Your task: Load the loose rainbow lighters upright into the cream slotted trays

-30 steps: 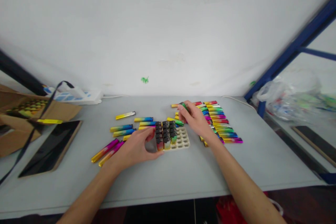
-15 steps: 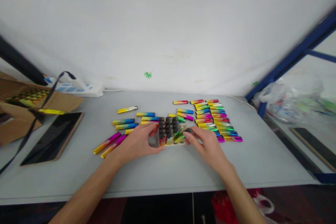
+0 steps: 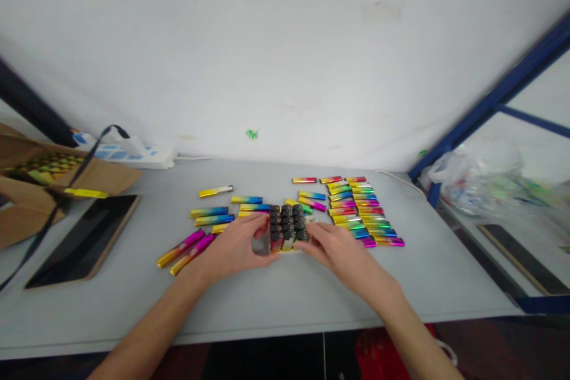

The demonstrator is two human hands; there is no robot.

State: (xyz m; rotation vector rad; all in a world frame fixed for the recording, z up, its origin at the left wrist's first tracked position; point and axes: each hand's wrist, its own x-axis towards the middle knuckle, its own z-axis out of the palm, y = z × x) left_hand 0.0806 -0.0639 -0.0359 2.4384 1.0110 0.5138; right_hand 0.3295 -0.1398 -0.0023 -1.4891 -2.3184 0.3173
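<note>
Upright lighters point(image 3: 287, 222) with black tops stand packed in columns in a small pale tray point(image 3: 291, 251) at the middle of the table. My left hand point(image 3: 236, 243) is curved around the tray's left side, thumb at the front corner and fingers behind, gripping it. At the right side, my right hand point(image 3: 342, 252) has its fingers closed on a lighter point(image 3: 301, 236) at the front of the third column. Those fingers cover much of the tray's right part. Loose gold and blue lighters point(image 3: 214, 219) lie just beyond my left hand, with gold and purple ones point(image 3: 192, 253) beside it.
Two columns of metallic lighters point(image 3: 367, 211) lie to the right. A dark phone or tablet point(image 3: 84, 241), an open cardboard box point(image 3: 113, 177) of more lighters and a white power strip point(image 3: 155, 156) are at the left. Plastic bags point(image 3: 472, 175) sit behind the blue frame point(image 3: 472, 113).
My right hand has moved left and brought the lighter from a slant to upright at the front of the third column. The left hand keeps its grip. The view has shifted slightly.
</note>
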